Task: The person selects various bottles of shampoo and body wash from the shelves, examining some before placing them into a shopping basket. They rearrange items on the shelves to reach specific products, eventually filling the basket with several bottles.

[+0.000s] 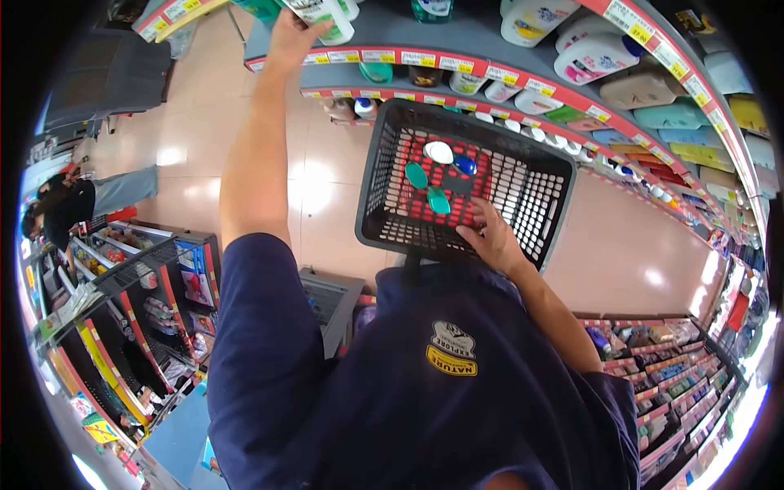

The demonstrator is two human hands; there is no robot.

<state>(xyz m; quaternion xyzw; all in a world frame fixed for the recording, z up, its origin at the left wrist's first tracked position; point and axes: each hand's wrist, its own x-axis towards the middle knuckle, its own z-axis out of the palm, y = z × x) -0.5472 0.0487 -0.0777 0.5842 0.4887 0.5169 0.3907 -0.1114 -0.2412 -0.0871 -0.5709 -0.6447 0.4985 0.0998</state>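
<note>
At the top, my left hand [296, 39] reaches to the shelf, its fingers and thumb closed on a white bottle [335, 23] with green on its label. The top of that bottle is cut off by the frame edge. Green bottles stand beside it, one partly behind my hand. My right hand [492, 242] is over the near rim of a black shopping basket [371, 175], fingers apart and holding nothing I can see. Inside the basket are several upright bottles, seen from above: a white top [438, 153], a blue top [464, 165] and two teal ones [439, 201].
A store shelf [457, 49] with price tags and large bottles curves along the top and right. Lower tiers hold more bottles [539, 102]. Racks of goods [678, 384] stand lower right and at left. A person [69, 200] is at far left. Tiled floor [327, 155] surrounds the basket.
</note>
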